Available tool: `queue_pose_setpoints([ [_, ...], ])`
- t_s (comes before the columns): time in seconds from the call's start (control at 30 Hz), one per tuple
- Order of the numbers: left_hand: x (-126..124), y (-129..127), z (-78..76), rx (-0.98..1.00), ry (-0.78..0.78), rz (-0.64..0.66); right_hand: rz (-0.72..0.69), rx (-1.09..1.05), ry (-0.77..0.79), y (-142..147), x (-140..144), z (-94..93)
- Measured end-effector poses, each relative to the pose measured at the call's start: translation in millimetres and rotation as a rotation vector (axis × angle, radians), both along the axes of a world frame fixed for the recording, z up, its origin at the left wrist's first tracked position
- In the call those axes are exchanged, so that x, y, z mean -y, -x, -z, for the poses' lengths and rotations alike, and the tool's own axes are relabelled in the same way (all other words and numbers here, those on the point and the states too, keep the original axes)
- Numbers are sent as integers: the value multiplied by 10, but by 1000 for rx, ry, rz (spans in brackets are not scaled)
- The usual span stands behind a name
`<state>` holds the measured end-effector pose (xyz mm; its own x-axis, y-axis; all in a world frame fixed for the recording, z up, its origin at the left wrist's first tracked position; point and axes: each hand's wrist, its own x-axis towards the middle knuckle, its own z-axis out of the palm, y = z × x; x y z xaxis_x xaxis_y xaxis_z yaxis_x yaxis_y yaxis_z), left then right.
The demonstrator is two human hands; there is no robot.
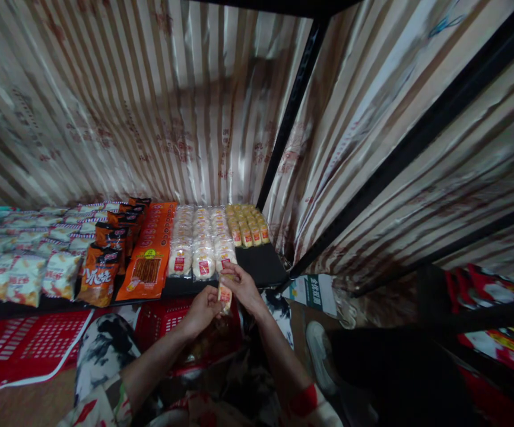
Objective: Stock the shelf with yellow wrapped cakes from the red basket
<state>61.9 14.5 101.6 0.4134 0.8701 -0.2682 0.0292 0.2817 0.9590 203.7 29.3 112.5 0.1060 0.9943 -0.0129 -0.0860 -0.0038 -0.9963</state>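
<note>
Closest to the camera are the person's patterned sleeves (99, 409), above black-and-white trousers (105, 341). Beyond them, the left hand (204, 311) and right hand (241, 288) together pinch one small packet (225, 296) between their fingertips, over a red basket (161, 320) and just in front of the black shelf (261, 267). The step in hand looks like handling or adjusting this single packet; any next move seems to call for a light, steady grip, since the wrapper looks soft. On the shelf, an orange-brown bag (99, 276) bears large white Chinese characters, apparently ending "爪烧". An orange packet (148, 261) has a round yellow sticker too small to read. The round white packs (203, 267) and small yellow packs (256, 234) carry red labels, also illegible, as is the held packet's red print.
</note>
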Motion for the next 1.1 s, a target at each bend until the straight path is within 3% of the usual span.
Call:
queue_pose_setpoints([
  [0.2, -150, -234, 4, 29, 9, -173, 280, -42, -16, -84, 87, 168],
  [0.33, -207, -431, 28, -35, -41, -196, 295, 12, -3, -155, 152, 271],
  [0.5, -277, -633, 6, -243, -201, -190, 333, 11, -12, -265, 142, 326],
  [0.67, -422, -805, -161, -450, -326, -81, 403, 42, -23, -445, 43, 365],
  [0.77, -519, -940, -240, -466, -297, -47, 459, 70, -29, -553, -37, 380],
  [0.9, -612, -1134, -274, -373, -210, -102, 531, 202, -45, -654, -159, 392],
  [1.1, -713, -1296, -255, -272, -141, -162, 518, 264, -75, -709, -373, 476],
])
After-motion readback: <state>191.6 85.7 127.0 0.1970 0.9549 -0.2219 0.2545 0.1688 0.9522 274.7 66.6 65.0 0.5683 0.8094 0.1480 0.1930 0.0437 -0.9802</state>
